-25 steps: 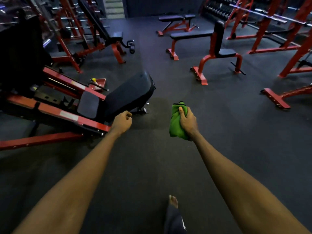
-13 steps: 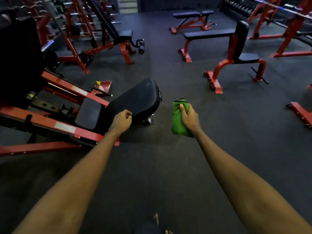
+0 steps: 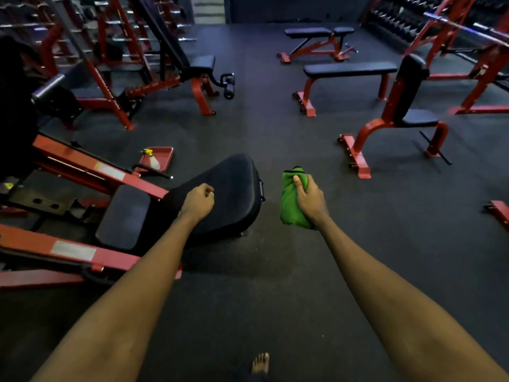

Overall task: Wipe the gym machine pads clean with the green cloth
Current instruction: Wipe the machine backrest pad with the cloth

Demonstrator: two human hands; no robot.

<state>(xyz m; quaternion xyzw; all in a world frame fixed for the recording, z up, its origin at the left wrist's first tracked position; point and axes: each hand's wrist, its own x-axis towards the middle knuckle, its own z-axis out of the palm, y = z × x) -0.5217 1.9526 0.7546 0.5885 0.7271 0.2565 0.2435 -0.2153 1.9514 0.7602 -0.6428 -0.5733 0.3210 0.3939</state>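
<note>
Sitting low at the far left, the red machine frame (image 3: pixel 82 252) carries a small black seat pad (image 3: pixel 124 216) and, to its right, a broad back pad (image 3: pixel 234 183) tilted toward the open floor. Both are the likely surfaces for wiping. A spray bottle (image 3: pixel 151 159) stands on a red plate (image 3: pixel 166 155) just behind the frame, probably parked there within reach of the work.

The left hand (image 3: pixel 199 201) reaches forward on a nearly straight arm, knuckles up, fingers curled into a fist with nothing in it. It appears over the near edge of the back pad, though contact cannot be told from this angle.

To its right, over bare floor just beside the pad's end, the green cloth (image 3: pixel 289 205) is bunched into a thick wad, apparently gathered so that it makes a firm wiping face. The right hand (image 3: pixel 312 201) grips it from the side, thumb across the top and fingers wrapped round the bundle, arm likewise extended. The cloth touches no pad yet, so wiping here has not begun.

Farther right stand a flat bench (image 3: pixel 349 68) and an upright seat (image 3: pixel 418 117), well apart from both hands.
</note>
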